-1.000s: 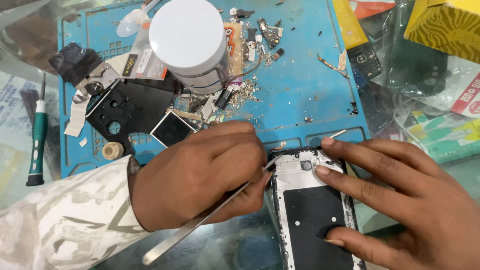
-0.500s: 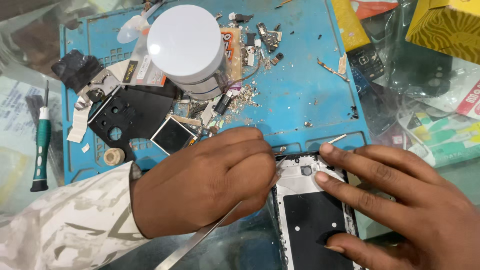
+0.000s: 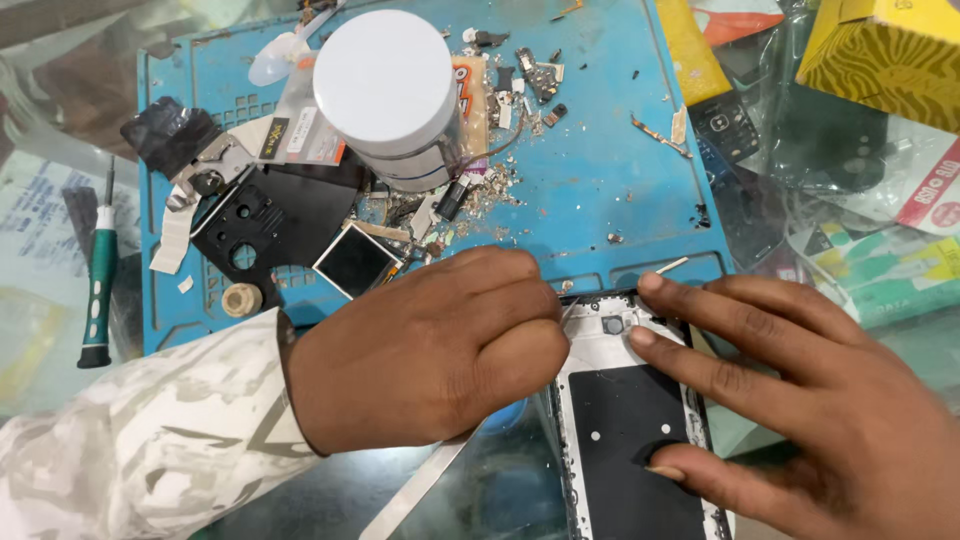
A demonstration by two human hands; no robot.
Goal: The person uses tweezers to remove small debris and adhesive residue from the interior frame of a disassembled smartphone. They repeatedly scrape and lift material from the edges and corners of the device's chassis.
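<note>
An opened phone frame [image 3: 625, 430], white at the top with a black panel below, lies at the lower right. My left hand [image 3: 430, 350] is closed around metal tweezers [image 3: 415, 490]; their tips meet the phone's top left corner beside the camera hole, and the long handles stick out below my wrist. My right hand [image 3: 790, 400] lies flat on the phone, with two fingertips pressing its top edge and the thumb on the black panel.
A blue work mat [image 3: 590, 180] carries a white round tub [image 3: 385, 95], a black phone housing [image 3: 265, 225], a small screen module [image 3: 352, 260], a tape roll [image 3: 240, 298] and scattered small parts. A green screwdriver [image 3: 97, 290] lies at the left. Packets and a yellow box [image 3: 885, 55] lie to the right.
My left hand has shifted slightly right and rolled over the tweezers, hiding more of them; their tips stay at the phone's top corner. My right hand keeps pressing the phone.
</note>
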